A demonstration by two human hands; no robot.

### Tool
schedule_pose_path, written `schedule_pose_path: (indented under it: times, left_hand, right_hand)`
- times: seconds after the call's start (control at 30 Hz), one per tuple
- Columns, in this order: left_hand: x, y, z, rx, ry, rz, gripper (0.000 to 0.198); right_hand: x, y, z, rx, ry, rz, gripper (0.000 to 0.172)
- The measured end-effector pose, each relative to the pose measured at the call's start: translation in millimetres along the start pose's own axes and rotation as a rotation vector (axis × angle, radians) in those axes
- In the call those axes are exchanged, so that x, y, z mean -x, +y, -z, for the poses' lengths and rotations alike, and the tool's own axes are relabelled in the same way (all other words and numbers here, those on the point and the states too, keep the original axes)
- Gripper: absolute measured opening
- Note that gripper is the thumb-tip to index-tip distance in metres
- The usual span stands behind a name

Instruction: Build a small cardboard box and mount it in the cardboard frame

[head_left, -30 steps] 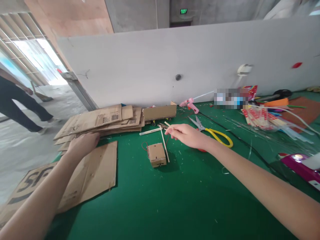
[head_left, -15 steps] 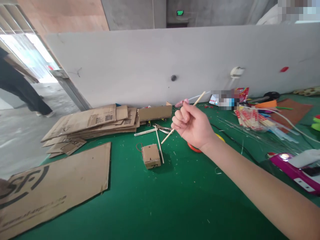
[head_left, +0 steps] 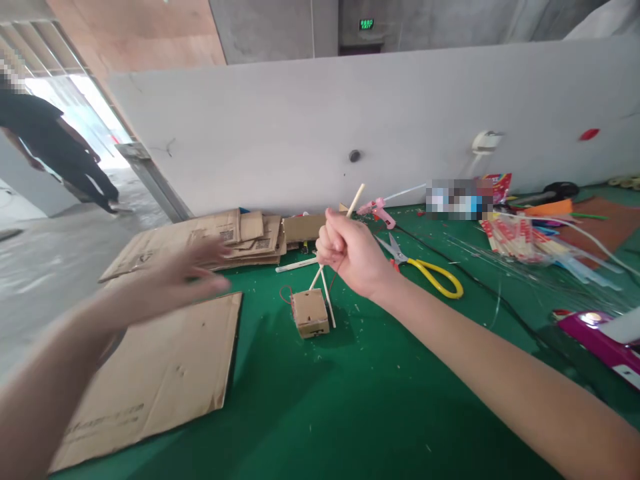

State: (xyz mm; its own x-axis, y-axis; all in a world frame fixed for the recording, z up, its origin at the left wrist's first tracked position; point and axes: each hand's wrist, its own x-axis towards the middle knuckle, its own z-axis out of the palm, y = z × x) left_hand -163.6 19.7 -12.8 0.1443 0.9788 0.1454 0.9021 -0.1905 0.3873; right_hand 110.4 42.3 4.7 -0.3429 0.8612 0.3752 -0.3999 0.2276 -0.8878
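Grip: the right hand (head_left: 353,257) is curled, its fingers pinching a thin wooden stick (head_left: 357,199); the upper end projects above the fist, the lower end slants down to the back edge of a small cardboard box (head_left: 310,307); contact there cannot be told. Left hand (head_left: 185,277) motion-blurred, fingers extended and apart, nothing seen in it; it is above a flat cardboard sheet (head_left: 165,373), near the cardboard stack (head_left: 253,227). Box sits upright mid-table, a second stick (head_left: 329,300) just beside its right side and a red wire (head_left: 286,293) looping at its left. Edges: sheet's right edge is apart from the box, with green tabletop (head_left: 280,413) between; the same surface runs from the box's front face to the bottom of the view. On the right side, yellow-handled scissors (head_left: 440,279) lie near the right wrist, blades pointing toward the partition. Surface: green, flecked with pale scraps; pink glue gun (head_left: 383,215) at the back, magenta device (head_left: 595,340) at far right. Room: pale partition (head_left: 250,133) along the rear, green exit sign (head_left: 367,25) beyond, grey floor (head_left: 30,280) at left with a person in dark clothes (head_left: 45,133).
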Motion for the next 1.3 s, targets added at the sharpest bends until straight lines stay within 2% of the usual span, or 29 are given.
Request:
schedule_pose_path:
  times: [0.07, 0.13, 0.23, 0.3, 0.43, 0.6, 0.7, 0.87, 0.97, 1.1, 1.2, 1.3]
  left_hand:
    - [18, 30, -24.0, 0.037, -0.205, -0.056, 0.092]
    - [25, 54, -53.4, 0.076, -0.315, -0.077, 0.098]
    - [23, 70, -86.9, 0.138, -0.252, -0.071, 0.078]
    - [22, 69, -96.0, 0.167, -0.191, -0.078, 0.071]
    - [27, 61, -96.6, 0.220, -0.106, -0.134, 0.066]
    - [35, 67, -100.3, 0.331, -0.064, -0.160, 0.056]
    - [37, 71, -107.0, 0.414, -0.099, -0.120, 0.053]
    - [39, 68, -115.6, 0.523, -0.103, -0.100, 0.062]
    - [39, 67, -112.6, 0.552, -0.138, -0.093, 0.059]
    - [37, 70, -101.8, 0.692, -0.246, -0.100, 0.057]
    - [32, 76, -99.9, 0.771, -0.181, 0.002, 0.039]
    - [28, 81, -106.0, 0.805, -0.090, 0.105, 0.040]
  right_hand:
    - [3, 5, -4, -0.006, -0.037, 0.010, 0.064]
    - [6, 8, -5, -0.029, -0.054, 0.020, 0.063]
    - [7, 10, -5, -0.031, -0.075, 0.016, 0.062]
    - [6, 9, -5, -0.014, -0.081, 0.020, 0.061]
    - [7, 7, -7, -0.045, -0.079, 0.031, 0.060]
    - [12, 12, -10, -0.008, -0.118, 0.061, 0.059]
    - [13, 18, -11, 0.074, -0.137, 0.095, 0.059]
    - [4, 28, -17, 0.125, -0.156, 0.064, 0.055]
    - [-3, 39, -22, 0.086, -0.127, 0.054, 0.055]
    - [-4, 57, -25, 0.058, -0.107, 0.009, 0.054]
    - [0, 64, -25, -0.003, -0.109, -0.031, 0.055]
    - [2, 67, -26, -0.052, -0.087, -0.065, 0.055]
